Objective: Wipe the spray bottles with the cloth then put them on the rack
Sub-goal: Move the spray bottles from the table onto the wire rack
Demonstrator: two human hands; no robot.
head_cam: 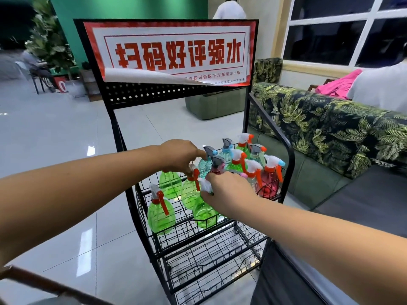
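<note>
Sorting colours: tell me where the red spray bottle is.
Head view: the red spray bottle stands in the rack, at its top basket's right end, right of the right hand.

My head-worn camera looks forward and down, near above the black wire-basket rack (209, 265) before me.

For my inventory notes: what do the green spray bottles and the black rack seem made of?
Green spray bottles: likely translucent glossy plastic; the wires behind show through them. Black rack: probably painted metal wire, judging by its thin rigid grid.
</note>
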